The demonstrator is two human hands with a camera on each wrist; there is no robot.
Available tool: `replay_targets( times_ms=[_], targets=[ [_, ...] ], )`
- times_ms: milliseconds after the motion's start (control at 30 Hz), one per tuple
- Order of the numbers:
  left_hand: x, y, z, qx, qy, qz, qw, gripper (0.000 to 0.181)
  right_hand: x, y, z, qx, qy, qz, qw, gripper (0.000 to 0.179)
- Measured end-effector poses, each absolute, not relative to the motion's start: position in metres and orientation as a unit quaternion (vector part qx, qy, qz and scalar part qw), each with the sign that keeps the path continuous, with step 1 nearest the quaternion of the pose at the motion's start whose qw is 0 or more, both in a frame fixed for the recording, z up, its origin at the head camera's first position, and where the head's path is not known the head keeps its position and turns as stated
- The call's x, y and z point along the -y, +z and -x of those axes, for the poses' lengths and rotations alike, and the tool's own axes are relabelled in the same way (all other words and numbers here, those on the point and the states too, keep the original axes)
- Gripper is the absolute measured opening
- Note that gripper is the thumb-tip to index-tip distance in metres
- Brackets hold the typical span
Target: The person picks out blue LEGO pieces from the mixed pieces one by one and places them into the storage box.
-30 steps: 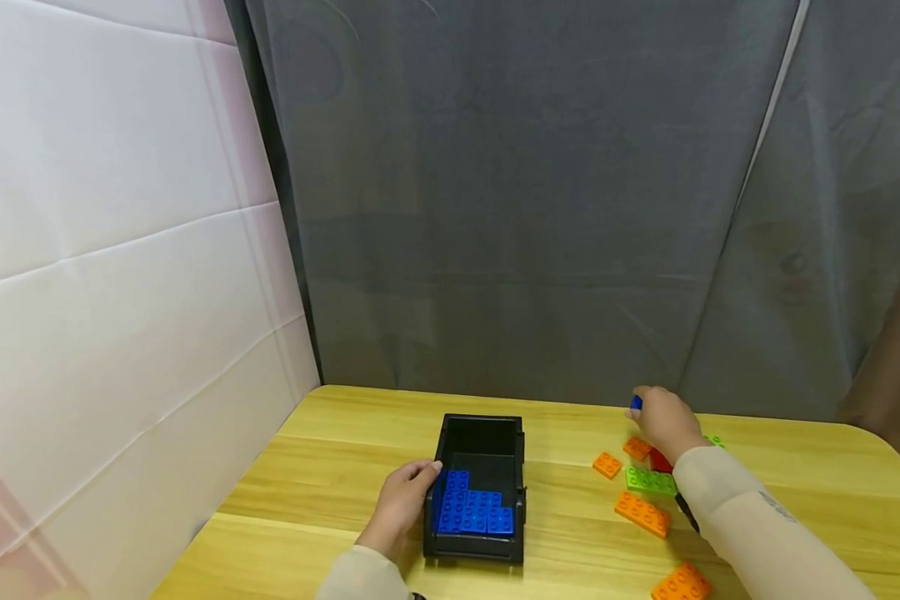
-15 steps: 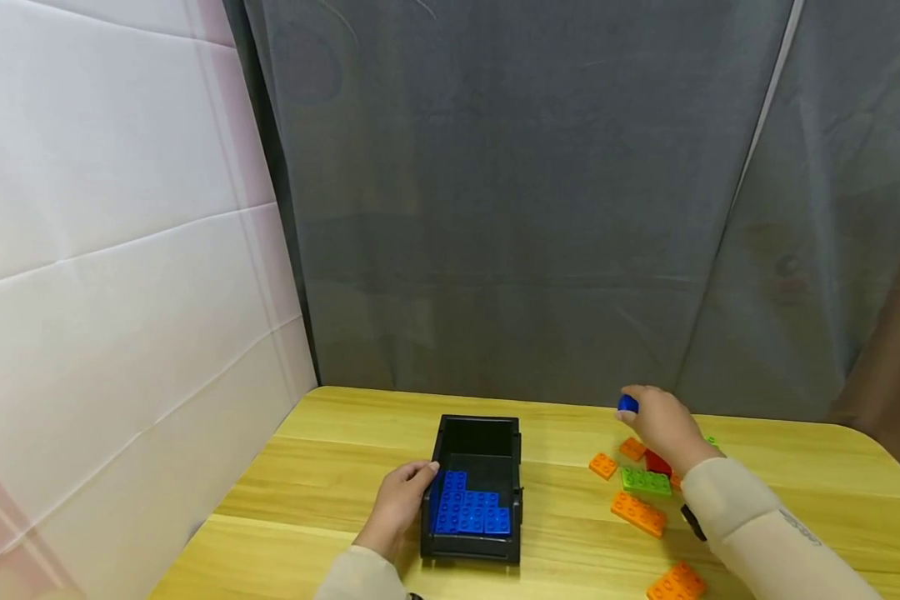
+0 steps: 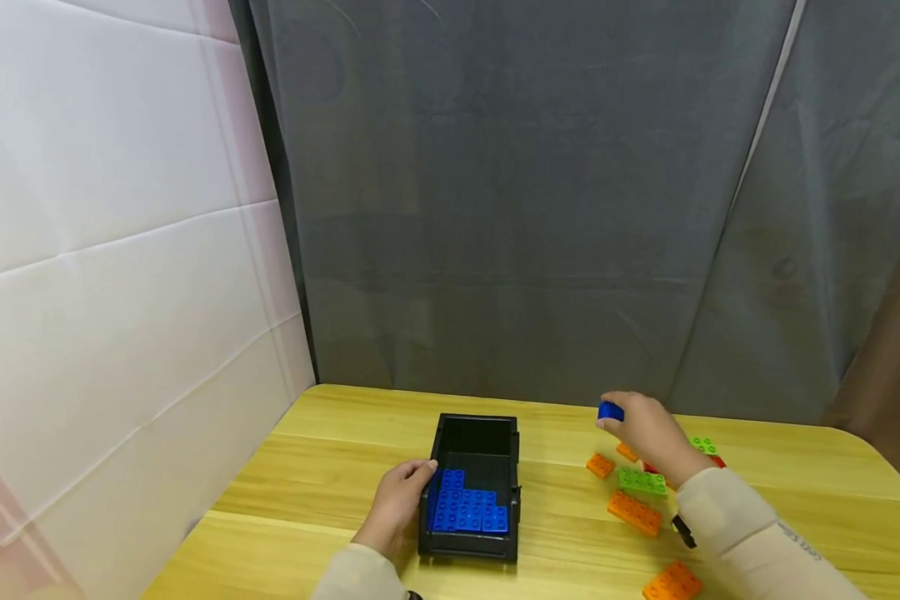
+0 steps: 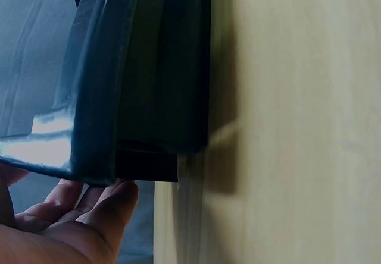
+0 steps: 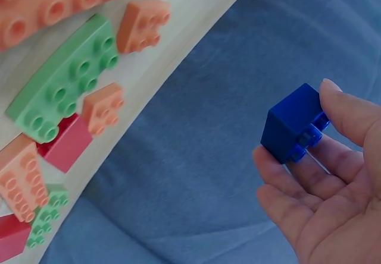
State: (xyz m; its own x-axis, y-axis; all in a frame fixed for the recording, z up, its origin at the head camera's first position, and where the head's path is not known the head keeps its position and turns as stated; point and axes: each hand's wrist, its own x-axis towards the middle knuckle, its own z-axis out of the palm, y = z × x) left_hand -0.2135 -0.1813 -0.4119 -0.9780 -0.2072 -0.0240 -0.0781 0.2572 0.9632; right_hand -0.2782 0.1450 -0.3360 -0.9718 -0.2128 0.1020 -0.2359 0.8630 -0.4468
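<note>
A black storage bin (image 3: pixel 468 547) stands on the table in the head view, with several blue toy bricks (image 3: pixel 471 510) packed studs up in its near part. My left hand (image 3: pixel 399 500) grips the bin's left wall, thumb over the rim. Seen in the left wrist view, its fingers (image 4: pixel 113 210) lie along the outside of the wall. My right hand (image 3: pixel 651 429) holds a small blue brick (image 5: pixel 293 122) in the air above the far right of the table. Thumb and fingertips pinch it, its studs turned toward the palm in the right wrist view.
Loose bricks lie under and near my right forearm: a green one (image 3: pixel 642 482), a long orange one (image 3: pixel 634 512), a small orange one (image 3: pixel 600 465) and a nearer orange one (image 3: pixel 672 582). A red brick (image 5: pixel 65 144) lies among them. Grey cloth (image 3: pixel 495 208) hangs behind the table.
My right hand has moved left with the blue brick, away from the loose bricks and toward the bin. More of the green brick behind the arm shows. The left hand stays on the bin.
</note>
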Motion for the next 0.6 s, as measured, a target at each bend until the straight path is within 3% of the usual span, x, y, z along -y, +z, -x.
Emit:
replay_targets(
  times_ms=[600],
  targets=[
    [0.178,-0.414,0.215,0.778,-0.619,-0.09,0.059,0.04,-0.125,-0.332,0.267,0.961,0.237,-0.143,0.016,0.05]
  ],
)
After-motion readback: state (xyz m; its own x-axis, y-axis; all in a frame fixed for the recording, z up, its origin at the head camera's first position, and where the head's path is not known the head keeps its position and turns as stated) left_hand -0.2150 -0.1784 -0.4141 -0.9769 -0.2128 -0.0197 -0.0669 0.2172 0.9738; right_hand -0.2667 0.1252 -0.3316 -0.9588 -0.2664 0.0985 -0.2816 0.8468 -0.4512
